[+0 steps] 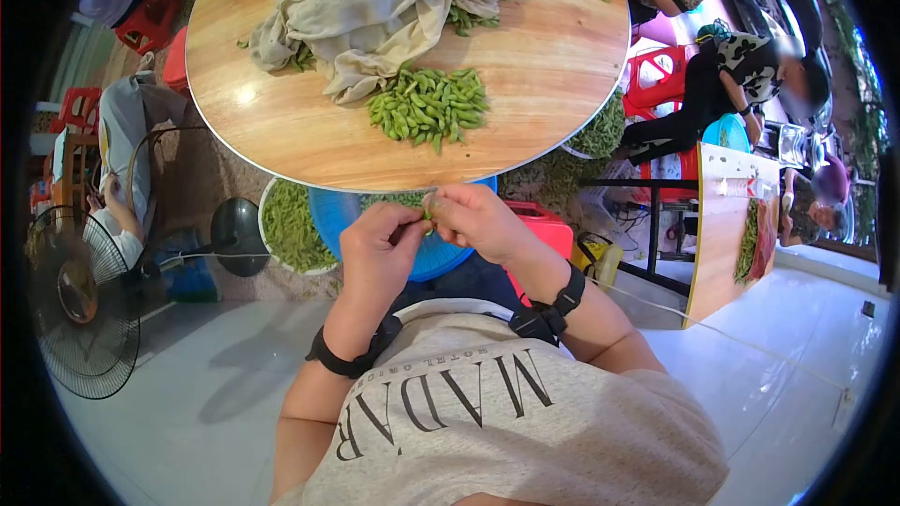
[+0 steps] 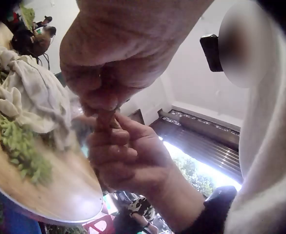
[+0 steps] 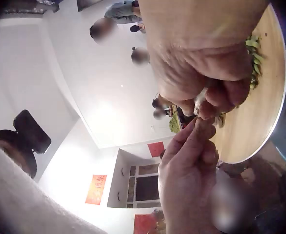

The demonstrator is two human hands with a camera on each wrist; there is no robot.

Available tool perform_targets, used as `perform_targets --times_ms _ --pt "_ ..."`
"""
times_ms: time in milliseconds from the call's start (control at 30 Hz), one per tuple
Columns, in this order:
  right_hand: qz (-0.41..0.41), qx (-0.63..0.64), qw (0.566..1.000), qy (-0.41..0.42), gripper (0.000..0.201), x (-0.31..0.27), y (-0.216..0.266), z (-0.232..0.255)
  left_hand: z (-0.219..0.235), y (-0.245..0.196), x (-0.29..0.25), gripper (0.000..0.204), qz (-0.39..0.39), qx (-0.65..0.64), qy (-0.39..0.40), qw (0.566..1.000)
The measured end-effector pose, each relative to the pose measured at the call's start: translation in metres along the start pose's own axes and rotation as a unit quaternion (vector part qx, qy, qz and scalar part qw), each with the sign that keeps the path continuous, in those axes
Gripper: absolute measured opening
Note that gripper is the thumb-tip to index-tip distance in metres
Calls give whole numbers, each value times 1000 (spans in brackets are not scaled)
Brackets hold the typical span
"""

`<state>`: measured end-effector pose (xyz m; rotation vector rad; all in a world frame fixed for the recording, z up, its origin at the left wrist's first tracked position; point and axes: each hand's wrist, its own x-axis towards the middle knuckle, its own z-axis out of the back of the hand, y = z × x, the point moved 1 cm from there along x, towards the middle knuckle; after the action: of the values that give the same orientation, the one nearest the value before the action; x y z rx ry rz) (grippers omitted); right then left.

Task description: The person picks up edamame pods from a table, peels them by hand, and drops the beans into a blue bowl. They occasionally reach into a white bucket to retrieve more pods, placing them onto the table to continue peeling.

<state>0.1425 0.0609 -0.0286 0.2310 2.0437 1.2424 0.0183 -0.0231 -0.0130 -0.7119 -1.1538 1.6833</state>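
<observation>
Over the near edge of the round table [image 1: 291,145], my two hands meet fingertip to fingertip. A small green soybean pod [image 1: 427,215] shows between them. My left hand [image 1: 380,239] pinches it with thumb and forefinger from one side, and my right hand [image 1: 476,217] pinches it from the other. The wrist views show the curled fingers close together, mostly covering the pod. Ahead of the hands lies a heap of green pods [image 1: 429,105] on the tabletop. Just below the hands is a blue basin [image 1: 328,225] with green pieces inside.
A crumpled pale cloth [image 1: 366,14] covers part of the table, with pods poking out beneath. Left of the basin stands a white-rimmed tub of pods [image 1: 295,230]. A standing fan [image 1: 80,300] is at far left, a red stool [image 1: 544,230] at right. Other people sit around.
</observation>
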Motion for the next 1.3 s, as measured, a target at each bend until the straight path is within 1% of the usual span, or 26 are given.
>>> perform_targets --times_ms 100,133,167,200,233,300,333,400,433,500,533,600,633,700,733,833,933,967,1000,1033,1133,1200,1233,1300 --pt "11 -4 1000 -5 26 1 -2 3 -4 1 -3 5 103 -56 2 993" --pt "10 -1 1000 -5 25 1 -4 3 -4 1 -3 4 162 -104 14 981" --pt "44 -36 998 -14 25 1 -7 2 -3 2 -2 5 220 -151 25 963" --pt "80 -73 994 -21 24 3 -10 1 -2 5 0 6 275 -198 34 940" --pt "117 -109 987 -28 24 5 -12 0 -2 11 3 6 305 -270 36 912" --pt "172 -175 969 -35 21 7 -17 2 -4 29 4 8 362 -407 41 838" --pt "201 -207 957 -38 19 9 -19 3 -4 32 4 8 372 -436 45 818" --pt "167 -177 970 8 17 12 -19 8 -5 36 3 7 394 -493 50 774" --pt "148 -161 975 30 15 13 -20 12 -6 38 1 8 401 -484 45 777" --pt "30 -103 992 66 13 18 -19 25 -9 41 2 8 413 -463 37 783" --pt "-30 -73 993 82 13 21 -20 29 -9 42 2 9 402 -421 26 812" --pt "33 -91 995 27 13 26 -22 30 -13 42 1 10 379 -333 2 863" --pt "64 -100 993 -2 14 29 -24 31 -16 41 0 10 371 -315 -2 873" --pt "109 -170 979 16 13 35 -25 26 -22 39 0 11 356 -279 -7 892" --pt "132 -205 970 24 13 38 -24 25 -23 41 -1 11 359 -273 -6 892" --pt "106 -258 960 29 11 44 -29 23 -24 51 -5 10 376 -264 -12 888" --pt "224 -287 931 -35 11 60 -55 26 -21 62 -5 10 393 -276 -32 877" --pt "140 -235 961 -23 11 61 -63 29 -21 68 -7 11 394 -282 -38 874" --pt "54 -181 982 -13 11 58 -56 29 -21 73 -9 12 395 -289 -43 871" --pt "-33 -127 991 -2 11 57 -53 29 -22 77 -10 12 391 -280 -46 876" --pt "-81 -57 993 71 11 62 -55 24 -28 80 -10 11 375 -259 -49 889" --pt "-73 -6 996 60 10 66 -65 23 -32 77 -6 11 360 -254 -52 896" --pt "-69 19 996 55 9 68 -68 23 -32 79 -5 11 367 -275 -59 887" --pt "-98 98 989 52 9 67 -67 23 -31 81 -4 11 382 -314 -75 866"
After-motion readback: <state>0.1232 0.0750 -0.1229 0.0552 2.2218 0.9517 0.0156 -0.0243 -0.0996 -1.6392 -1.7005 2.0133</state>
